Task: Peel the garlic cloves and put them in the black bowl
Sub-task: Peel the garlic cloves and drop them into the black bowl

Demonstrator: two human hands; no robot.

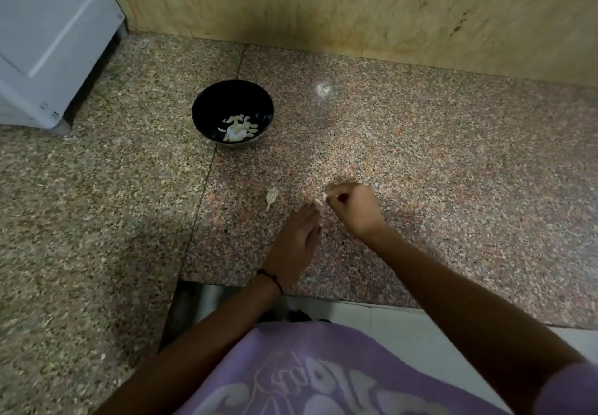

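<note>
The right hand (352, 207) is curled, pinching a small pale garlic clove (319, 201); the left hand (296, 240) reaches the same clove, but blur hides its grip. Smooth peeled cloves (238, 128) lie in the round glossy black bowl (207, 104) on the speckled granite counter (437, 162); a papery garlic piece (271, 196) lies just left of the hands.

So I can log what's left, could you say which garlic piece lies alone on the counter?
The piece left of the left hand; others sit in the bowl or right hand.

counter (453, 162) R half + back-R corner open | black bowl (213, 104) L-centre nr back edge, bare lane from front edge | garlic bit (271, 196) beside lane | white appliance (48, 42) blocks back-L corner
</note>
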